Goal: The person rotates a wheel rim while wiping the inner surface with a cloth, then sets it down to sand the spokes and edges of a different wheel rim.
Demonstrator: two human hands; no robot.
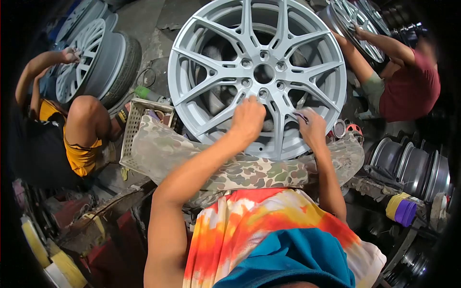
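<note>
Just beyond the camouflage trousers (pixel 283 175), the grey wheel rim (pixel 247 73) presents its spoked face to you. Your left hand (pixel 249 118) is at the trouser-side edge of the hub (pixel 281 75), fingers curled; whether they pinch anything cannot be told. Your right hand (pixel 313 127), also trouser-side, has its fingers closed on a small dark item (pixel 302 116). Judged heavy, rigid and slick-faced; grip the outer lip (pixel 172 79) at opposite sides, sparing the spokes (pixel 225 72).

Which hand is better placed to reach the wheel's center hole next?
Probably the left hand: in this view it is close below the center hole, while the right hand is farther out, nearer the edge of the wheel.
</note>
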